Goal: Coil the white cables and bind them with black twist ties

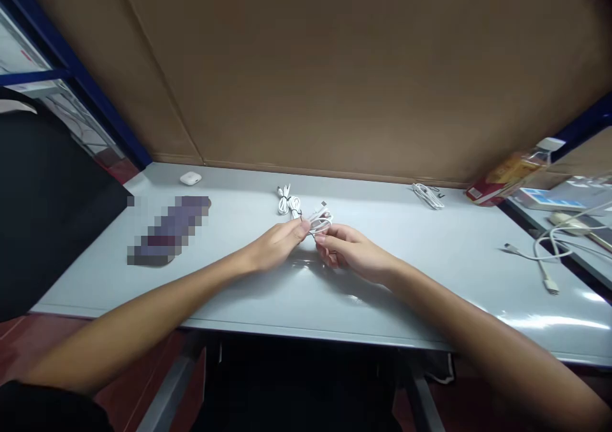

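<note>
Between my hands, above the table, is a coiled white USB cable (pixel 324 223) with its metal plug pointing up and away. My left hand (pixel 275 246) pinches the coil between thumb and fingers. From the right, my right hand (pixel 356 252) closes its thumb and fingertips at a thin black twist tie (pixel 312 234) by the coil; part of the tie is hidden by the fingers. Just beyond my left hand lie two white cable bundles, one bound cable (pixel 284 204) and another (pixel 295 206), each with a dark tie around it.
A white earbud case (pixel 190 178) and a pixelated dark object (pixel 169 231) lie at left. Another coiled cable (pixel 427 196) rests near the back panel. At right are a tilted drink bottle (pixel 511 174) and loose white cables (pixel 549 253). A brown panel (pixel 335 75) borders the table (pixel 411 304).
</note>
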Available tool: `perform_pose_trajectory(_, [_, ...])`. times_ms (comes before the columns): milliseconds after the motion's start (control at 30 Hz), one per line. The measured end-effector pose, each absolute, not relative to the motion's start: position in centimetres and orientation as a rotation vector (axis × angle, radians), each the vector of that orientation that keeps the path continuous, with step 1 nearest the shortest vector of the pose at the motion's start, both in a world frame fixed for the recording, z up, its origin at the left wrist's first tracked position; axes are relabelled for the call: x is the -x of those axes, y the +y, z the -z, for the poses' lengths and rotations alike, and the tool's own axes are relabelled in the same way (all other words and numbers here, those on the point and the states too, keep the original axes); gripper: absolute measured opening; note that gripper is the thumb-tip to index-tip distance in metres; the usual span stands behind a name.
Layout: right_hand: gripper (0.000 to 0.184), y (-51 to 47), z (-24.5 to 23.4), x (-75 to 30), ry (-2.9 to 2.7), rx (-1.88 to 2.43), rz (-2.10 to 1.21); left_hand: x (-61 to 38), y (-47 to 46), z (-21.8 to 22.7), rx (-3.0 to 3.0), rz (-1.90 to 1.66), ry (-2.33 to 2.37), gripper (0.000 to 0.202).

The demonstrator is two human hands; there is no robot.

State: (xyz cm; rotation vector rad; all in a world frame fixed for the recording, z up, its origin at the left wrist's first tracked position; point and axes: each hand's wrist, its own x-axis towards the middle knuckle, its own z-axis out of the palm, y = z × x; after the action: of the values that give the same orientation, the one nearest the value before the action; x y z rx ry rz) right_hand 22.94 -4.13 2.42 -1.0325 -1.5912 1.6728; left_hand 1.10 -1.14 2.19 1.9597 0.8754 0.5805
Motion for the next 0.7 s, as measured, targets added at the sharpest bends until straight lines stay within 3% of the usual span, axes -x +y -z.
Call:
perform_pose_trajectory(67, [0.029, -4.3, -2.7, -23.2, -1.665, 1.036, -1.555, -1.1, -1.2, -2.2, -1.936, -0.550, 0.795, 0.052])
perform_pose_trajectory(167, [0.074, -4.5, -2.9, -23.5, -1.791, 0.995, -1.381, -1.2, -1.4, -2.4, -1.925, -0.494, 0.698, 0.050])
perform_pose_trajectory(233, [0.080, -4.6, -3.0, -23.6, -1.886, 0.920, -1.283, -1.3, -1.7, -2.6, -1.925, -0.458, 0.647, 0.049])
perform_pose_trajectory(467, [0.038, -4.4, -2.8, -23.2, -1.996, 0.826, -0.934, -1.5, -1.9, -2.7, -1.860, -0.473, 0.627, 0.051])
perform_pose_trajectory(700, [0.019, -4.1, -2.9, -23.2, -1.968, 0.969, -0.812, -1.6, -1.3, -1.7, -1.675, -0.573, 0.726, 0.052])
